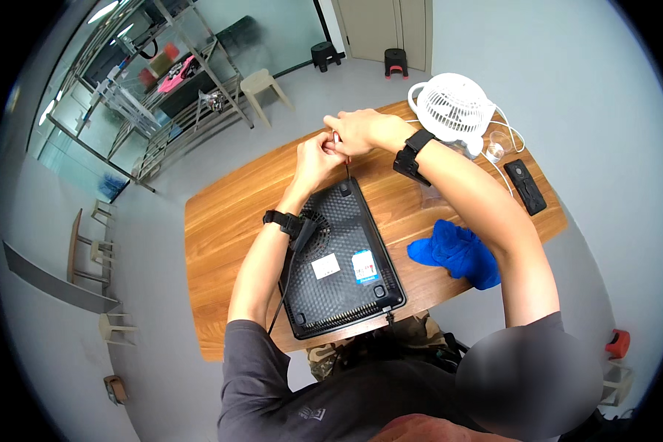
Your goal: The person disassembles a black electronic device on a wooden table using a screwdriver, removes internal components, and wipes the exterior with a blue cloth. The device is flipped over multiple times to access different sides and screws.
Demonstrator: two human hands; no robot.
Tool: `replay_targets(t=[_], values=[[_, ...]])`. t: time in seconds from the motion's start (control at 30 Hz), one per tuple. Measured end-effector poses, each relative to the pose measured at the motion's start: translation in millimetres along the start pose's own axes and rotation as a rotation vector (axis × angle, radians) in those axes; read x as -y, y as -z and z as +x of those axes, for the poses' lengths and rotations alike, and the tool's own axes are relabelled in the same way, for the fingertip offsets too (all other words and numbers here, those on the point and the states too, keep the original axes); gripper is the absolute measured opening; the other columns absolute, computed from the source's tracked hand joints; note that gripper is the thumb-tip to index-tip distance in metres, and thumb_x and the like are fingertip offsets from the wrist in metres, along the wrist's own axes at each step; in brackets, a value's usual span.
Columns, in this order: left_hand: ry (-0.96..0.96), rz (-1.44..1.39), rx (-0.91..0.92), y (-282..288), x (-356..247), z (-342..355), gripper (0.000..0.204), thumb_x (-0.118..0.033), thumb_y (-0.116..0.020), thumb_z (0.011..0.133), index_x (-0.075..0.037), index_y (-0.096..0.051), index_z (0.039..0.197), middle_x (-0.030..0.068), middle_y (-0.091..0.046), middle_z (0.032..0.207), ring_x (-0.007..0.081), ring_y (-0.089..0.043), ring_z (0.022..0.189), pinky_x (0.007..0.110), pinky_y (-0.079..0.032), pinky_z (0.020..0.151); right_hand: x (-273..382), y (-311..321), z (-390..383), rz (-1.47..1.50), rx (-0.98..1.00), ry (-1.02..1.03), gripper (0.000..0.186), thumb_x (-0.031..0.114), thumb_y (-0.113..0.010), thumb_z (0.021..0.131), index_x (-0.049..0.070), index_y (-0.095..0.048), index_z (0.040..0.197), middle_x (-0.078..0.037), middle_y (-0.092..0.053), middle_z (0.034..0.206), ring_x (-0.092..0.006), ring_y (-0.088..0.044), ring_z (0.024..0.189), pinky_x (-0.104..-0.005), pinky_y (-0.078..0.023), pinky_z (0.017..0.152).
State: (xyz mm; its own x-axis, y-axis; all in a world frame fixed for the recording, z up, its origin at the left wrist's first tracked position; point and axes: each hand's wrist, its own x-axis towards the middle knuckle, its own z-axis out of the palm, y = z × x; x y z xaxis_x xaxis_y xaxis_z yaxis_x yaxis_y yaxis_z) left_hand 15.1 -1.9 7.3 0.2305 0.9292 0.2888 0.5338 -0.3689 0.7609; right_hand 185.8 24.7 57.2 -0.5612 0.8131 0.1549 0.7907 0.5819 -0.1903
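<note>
A black induction cooker [339, 228] lies upside down on the wooden table, its round fan vent, corner feet and two labels showing. Over its far edge my two hands meet. My right hand [357, 132] is closed around the handle of a slim screwdriver [348, 171], whose dark shaft points down toward a far corner foot. Fingers of my left hand [317, 160] pinch the same tool lower down, beside the right fingers. Much of the handle is hidden by the fingers, and where the tip touches is too small to tell.
A white fan [453, 110] with a cable stands at the far right, near a clear plastic cup [499, 145] and a black flat case [525, 186]. A blue cloth [460, 254] lies right of the cooker. A black cord [278, 313] runs along its left side.
</note>
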Motion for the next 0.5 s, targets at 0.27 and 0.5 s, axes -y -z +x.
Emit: replay_targets(t=[0.27, 0.5], values=[[0.009, 0.019, 0.072, 9, 4, 2, 0.037, -0.022, -0.086, 0.075, 0.002, -0.067, 0.097, 0.0132, -0.076, 0.091, 0.02, -0.072, 0.082, 0.035, -0.057, 0.078, 19, -6, 11, -0.039, 0.05, 0.06, 0.036, 0.033, -0.065, 0.089, 0.001, -0.075, 0.102, -0.022, -0.076, 0.1, -0.0384, -0.073, 0.098, -0.0459, -0.058, 0.087], [-0.027, 0.028, -0.056, 2, 7, -1, 0.048, -0.027, -0.089, 0.074, 0.002, -0.065, 0.104, 0.0156, -0.076, 0.094, 0.0229, -0.072, 0.086, 0.037, -0.056, 0.079, 33, 4, 19, -0.115, 0.133, -0.087, 0.035, 0.034, -0.064, 0.089, 0.003, -0.077, 0.101, -0.017, -0.077, 0.105, -0.0341, -0.074, 0.101, -0.0443, -0.057, 0.089]])
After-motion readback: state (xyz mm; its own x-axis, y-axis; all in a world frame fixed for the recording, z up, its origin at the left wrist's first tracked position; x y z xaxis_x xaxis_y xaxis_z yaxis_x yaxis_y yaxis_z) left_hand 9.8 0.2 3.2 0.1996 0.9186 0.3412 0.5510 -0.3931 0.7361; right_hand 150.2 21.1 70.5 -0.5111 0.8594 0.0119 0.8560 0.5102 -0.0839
